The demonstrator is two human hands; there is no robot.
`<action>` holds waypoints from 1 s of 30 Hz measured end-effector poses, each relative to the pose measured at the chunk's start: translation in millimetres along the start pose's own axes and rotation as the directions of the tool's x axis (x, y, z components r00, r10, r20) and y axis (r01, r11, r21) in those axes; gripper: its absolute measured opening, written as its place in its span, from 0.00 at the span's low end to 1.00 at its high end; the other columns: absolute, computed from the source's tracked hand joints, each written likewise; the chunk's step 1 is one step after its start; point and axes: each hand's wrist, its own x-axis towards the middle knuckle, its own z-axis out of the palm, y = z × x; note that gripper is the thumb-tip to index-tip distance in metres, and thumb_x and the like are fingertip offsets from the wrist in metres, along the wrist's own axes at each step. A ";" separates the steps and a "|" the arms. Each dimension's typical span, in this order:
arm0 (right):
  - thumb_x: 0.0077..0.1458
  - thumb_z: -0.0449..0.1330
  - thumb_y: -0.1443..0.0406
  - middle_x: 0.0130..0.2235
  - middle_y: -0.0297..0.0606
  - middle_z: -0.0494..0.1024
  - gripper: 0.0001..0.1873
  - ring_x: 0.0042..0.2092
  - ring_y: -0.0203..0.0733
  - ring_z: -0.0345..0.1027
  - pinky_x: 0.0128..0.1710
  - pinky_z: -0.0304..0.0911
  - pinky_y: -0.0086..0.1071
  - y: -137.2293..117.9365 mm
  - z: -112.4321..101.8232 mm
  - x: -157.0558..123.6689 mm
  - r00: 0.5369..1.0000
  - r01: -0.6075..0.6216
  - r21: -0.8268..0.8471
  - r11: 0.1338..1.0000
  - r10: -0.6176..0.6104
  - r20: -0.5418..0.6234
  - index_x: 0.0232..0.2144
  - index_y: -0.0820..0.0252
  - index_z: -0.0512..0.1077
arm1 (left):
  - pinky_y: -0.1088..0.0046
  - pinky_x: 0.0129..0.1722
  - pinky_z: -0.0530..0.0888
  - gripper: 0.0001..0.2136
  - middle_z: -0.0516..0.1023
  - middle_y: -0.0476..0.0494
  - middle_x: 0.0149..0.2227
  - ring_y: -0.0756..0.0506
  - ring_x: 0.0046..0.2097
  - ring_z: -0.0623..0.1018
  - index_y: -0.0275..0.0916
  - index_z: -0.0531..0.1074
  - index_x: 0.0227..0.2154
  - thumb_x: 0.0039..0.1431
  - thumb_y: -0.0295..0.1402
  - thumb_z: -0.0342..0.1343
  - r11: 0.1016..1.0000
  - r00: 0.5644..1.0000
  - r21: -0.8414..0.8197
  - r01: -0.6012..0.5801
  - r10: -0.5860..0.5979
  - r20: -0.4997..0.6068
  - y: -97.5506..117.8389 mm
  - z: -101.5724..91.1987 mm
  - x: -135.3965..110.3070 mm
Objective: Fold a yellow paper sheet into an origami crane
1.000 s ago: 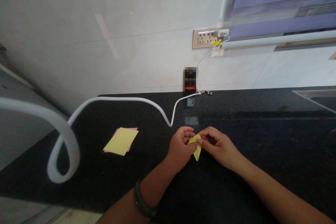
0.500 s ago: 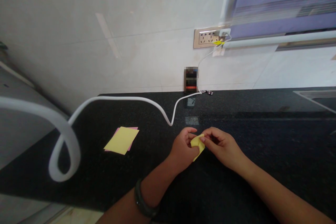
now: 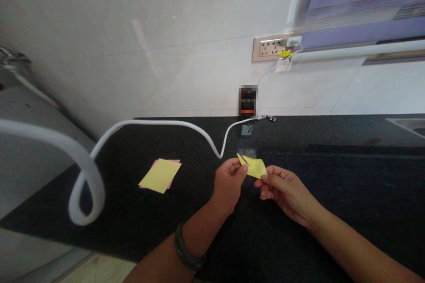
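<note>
Between my two hands is a folded yellow paper [image 3: 255, 167], held above the dark countertop. My left hand [image 3: 229, 183] pinches its left end, where a pointed flap sticks up beside the thumb. The lower right corner is gripped between thumb and fingers of my right hand [image 3: 283, 190]. To the left, flat on the counter, lies a yellow sheet [image 3: 161, 175] on top of a pink sheet [image 3: 175, 175], whose edges peek out.
A phone [image 3: 248, 101] leans on the wall at the back of the black countertop [image 3: 116, 212]. Its white cable [image 3: 181, 124] loops across the left side, close to the camera. Above is a wall socket [image 3: 270, 48] with a plugged-in charger [image 3: 293, 42]. A sink edge [image 3: 401, 124] shows far right.
The folded yellow paper has been turned and raised, so its broad face and pointed flap now show. My hands have shifted their hold to its ends. The view has swung slightly left.
</note>
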 end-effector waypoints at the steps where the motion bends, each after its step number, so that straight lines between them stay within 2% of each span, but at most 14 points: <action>1: 0.46 0.57 0.62 0.27 0.36 0.73 0.09 0.21 0.30 0.63 0.24 0.61 0.26 0.5 0.3 -0.8 1.000 -0.006 -0.017 1.000 0.006 0.024 0.26 0.62 0.64 | 0.72 0.36 0.69 0.10 0.75 0.42 0.32 0.48 0.34 0.74 0.33 0.68 0.34 0.48 0.33 0.53 1.000 1.000 0.004 0.024 -0.024 -0.002 0.2 -0.3 0.2; 4: 0.45 0.58 0.60 0.25 0.34 0.72 0.10 0.22 0.30 0.63 0.24 0.61 0.27 0.3 -1.5 -2.0 0.995 -0.007 -0.128 0.992 0.020 0.096 0.25 0.63 0.65 | 0.73 0.32 0.70 0.10 0.75 0.42 0.30 0.49 0.31 0.74 0.33 0.69 0.32 0.48 0.34 0.53 0.997 0.998 0.043 0.060 -0.059 -0.005 -0.5 -1.2 0.2; 6: 0.48 0.55 0.57 0.23 0.34 0.70 0.13 0.22 0.30 0.63 0.24 0.60 0.27 -1.7 -3.8 -2.0 0.993 0.042 -0.219 0.975 -0.017 0.117 0.23 0.63 0.65 | 0.73 0.31 0.70 0.09 0.75 0.43 0.29 0.49 0.30 0.74 0.33 0.69 0.32 0.48 0.34 0.53 0.997 0.998 0.058 0.059 -0.059 -0.003 -0.8 -1.2 0.0; 8: 0.49 0.53 0.55 0.22 0.34 0.69 0.16 0.22 0.31 0.62 0.24 0.60 0.27 -4.0 -5.8 -1.5 0.990 0.134 -0.311 0.941 -0.115 0.078 0.22 0.62 0.64 | 0.74 0.29 0.70 0.09 0.75 0.44 0.29 0.49 0.29 0.74 0.33 0.69 0.31 0.49 0.34 0.52 0.995 0.998 0.081 0.058 -0.058 -0.004 -0.6 -1.0 -0.3; 11: 0.46 0.56 0.56 0.22 0.32 0.67 0.13 0.23 0.32 0.62 0.22 0.59 0.27 -5.0 -7.2 0.4 0.970 0.215 -0.386 0.897 -0.241 -0.021 0.26 0.61 0.64 | 0.74 0.28 0.70 0.09 0.74 0.44 0.29 0.49 0.29 0.74 0.34 0.69 0.30 0.49 0.35 0.51 0.985 0.999 0.169 0.038 -0.040 0.010 -1.2 -1.2 -1.3; 16: 0.45 0.57 0.61 0.22 0.31 0.66 0.08 0.23 0.32 0.60 0.22 0.58 0.28 3.7 -7.5 5.9 0.961 0.209 -0.456 0.865 -0.267 -0.066 0.27 0.59 0.64 | 0.74 0.31 0.69 0.09 0.74 0.45 0.31 0.48 0.32 0.73 0.37 0.69 0.32 0.52 0.36 0.49 0.932 0.995 0.352 -0.087 0.065 0.075 -6.0 -2.5 -6.4; 19: 0.45 0.56 0.61 0.21 0.30 0.65 0.07 0.22 0.33 0.59 0.21 0.57 0.28 8.7 -7.8 7.7 0.950 0.219 -0.500 0.837 -0.301 -0.087 0.26 0.58 0.64 | 0.74 0.32 0.69 0.10 0.74 0.45 0.31 0.48 0.33 0.73 0.38 0.70 0.33 0.53 0.36 0.47 0.906 0.989 0.405 -0.119 0.070 0.134 -7.8 -1.5 -10.3; 25: 0.44 0.56 0.64 0.23 0.30 0.66 0.07 0.23 0.33 0.60 0.21 0.56 0.27 11.0 -6.5 7.1 0.935 0.230 -0.488 0.842 -0.330 -0.130 0.29 0.57 0.63 | 0.69 0.42 0.68 0.15 0.73 0.43 0.41 0.46 0.41 0.72 0.41 0.67 0.41 0.48 0.30 0.53 0.939 0.985 0.324 -0.119 0.071 0.155 -9.0 1.7 -13.1; 30: 0.47 0.54 0.62 0.26 0.33 0.68 0.08 0.26 0.35 0.62 0.23 0.59 0.29 11.0 -5.3 8.2 0.933 0.238 -0.453 0.859 -0.332 -0.140 0.31 0.57 0.61 | 0.68 0.39 0.70 0.13 0.75 0.45 0.36 0.45 0.37 0.74 0.41 0.71 0.37 0.45 0.29 0.55 0.958 0.983 0.275 -0.076 0.026 0.183 -1.5 7.3 -14.7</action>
